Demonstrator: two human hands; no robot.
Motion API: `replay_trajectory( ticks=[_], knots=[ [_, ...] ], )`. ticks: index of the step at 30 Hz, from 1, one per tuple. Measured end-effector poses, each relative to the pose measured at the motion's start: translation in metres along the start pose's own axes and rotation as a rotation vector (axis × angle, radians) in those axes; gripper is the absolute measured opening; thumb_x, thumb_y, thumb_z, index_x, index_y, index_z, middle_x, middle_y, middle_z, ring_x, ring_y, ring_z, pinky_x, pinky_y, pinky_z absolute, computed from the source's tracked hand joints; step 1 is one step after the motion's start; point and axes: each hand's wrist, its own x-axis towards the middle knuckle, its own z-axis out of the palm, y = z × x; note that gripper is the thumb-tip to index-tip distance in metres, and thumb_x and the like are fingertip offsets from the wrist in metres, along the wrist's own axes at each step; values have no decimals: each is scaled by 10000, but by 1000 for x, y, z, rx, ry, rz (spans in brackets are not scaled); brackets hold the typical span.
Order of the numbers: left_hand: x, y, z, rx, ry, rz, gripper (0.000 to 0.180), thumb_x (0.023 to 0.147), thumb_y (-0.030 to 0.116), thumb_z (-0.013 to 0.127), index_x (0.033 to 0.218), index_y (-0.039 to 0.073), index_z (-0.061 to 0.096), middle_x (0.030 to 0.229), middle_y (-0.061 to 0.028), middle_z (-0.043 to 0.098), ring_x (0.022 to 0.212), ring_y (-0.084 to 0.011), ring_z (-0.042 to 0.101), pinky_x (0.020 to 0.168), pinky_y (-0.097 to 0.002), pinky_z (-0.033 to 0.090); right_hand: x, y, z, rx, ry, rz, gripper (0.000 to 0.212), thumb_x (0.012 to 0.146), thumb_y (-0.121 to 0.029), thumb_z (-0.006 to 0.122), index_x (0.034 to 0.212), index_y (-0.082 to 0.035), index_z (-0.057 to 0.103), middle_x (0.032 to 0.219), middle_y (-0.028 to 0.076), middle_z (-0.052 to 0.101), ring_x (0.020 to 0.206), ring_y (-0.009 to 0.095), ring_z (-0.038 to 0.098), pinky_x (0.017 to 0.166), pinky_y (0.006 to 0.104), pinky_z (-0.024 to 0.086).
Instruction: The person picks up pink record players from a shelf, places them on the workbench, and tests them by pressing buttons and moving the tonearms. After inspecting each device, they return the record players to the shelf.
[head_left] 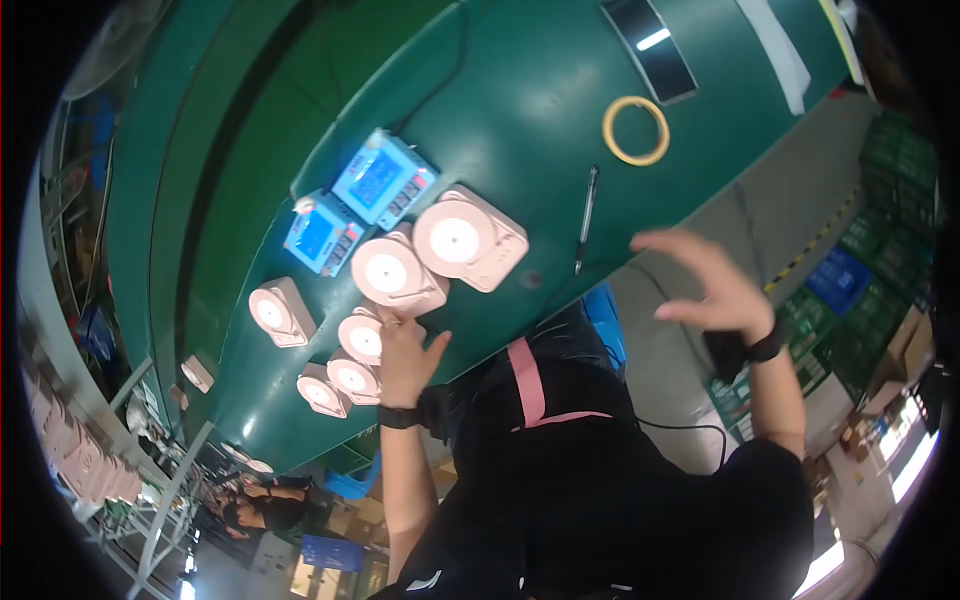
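Observation:
Pink record-player-shaped devices with round white discs stand in a loose group on the green table. My left hand lies over the right side of one pink record player, its fingertips touching it and its thumb spread out. Just beyond stand a larger pink record player and another. Two smaller ones, a record player and a record player, sit nearer and to the left. My right hand hangs past the table edge with fingers apart, holding nothing; the pen is nearest to it.
Two blue devices with screens stand behind the group. A tape roll and a dark phone lie at the far right. One pink record player stands apart at left. Green crates fill the right side.

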Motion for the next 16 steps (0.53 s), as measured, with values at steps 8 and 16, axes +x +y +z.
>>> replay_trajectory(
  ticks=[8, 16],
  knots=[
    [8, 3, -2, 36, 32, 43, 449, 661, 290, 751, 736, -110, 562, 927, -307, 540, 807, -397, 556, 727, -411, 452, -42, 103, 191, -159, 115, -5, 617, 757, -318, 657, 1294, -111, 432, 1345, 150, 400, 1256, 341, 353, 1017, 440, 297],
    [7, 12, -3, 130, -55, -100, 426, 670, 338, 738, 728, -59, 595, 898, -283, 573, 790, -324, 602, 721, -386, 463, -84, 249, 271, 820, -240, 555, 737, 820, -630, 455, 1392, -180, 338, 1441, 125, 295, 1368, 316, 169, 1074, 548, 167]
  ],
)
